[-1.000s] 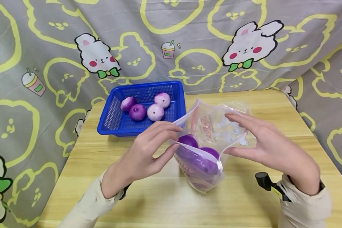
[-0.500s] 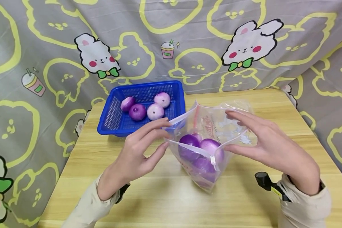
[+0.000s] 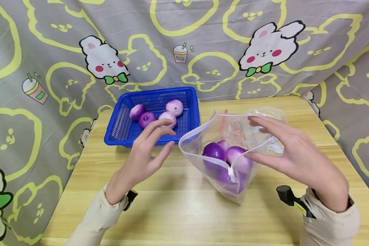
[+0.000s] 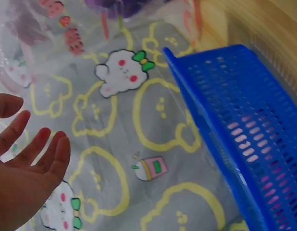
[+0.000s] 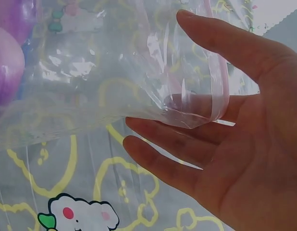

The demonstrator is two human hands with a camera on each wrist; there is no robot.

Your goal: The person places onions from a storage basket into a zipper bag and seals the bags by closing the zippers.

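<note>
A clear plastic slider zip bag (image 3: pixel 209 171) gapes open at the table's centre right. Several purple onions (image 3: pixel 214 153) lie inside it, and its white slider (image 3: pixel 231 173) shows on the near lip. My right hand (image 3: pixel 298 153) holds the bag's right side at the mouth, thumb toward me and fingers beyond. In the right wrist view the bag's clear edge lies between thumb and fingers. My left hand (image 3: pixel 146 157) is off the bag, fingers loosely bent and holding nothing, near the front of the blue basket (image 3: pixel 112 136). In the basket are several more onions (image 3: pixel 174 108).
Behind the bag lies more clear crumpled plastic (image 3: pixel 272 111) on the wooden table (image 3: pixel 172 218). A grey patterned curtain (image 3: pixel 215 41) hangs along the back and sides.
My left hand has let go of the bag's left edge and moved left toward the basket. The bag has swung slightly right; my right hand stays at its mouth.
</note>
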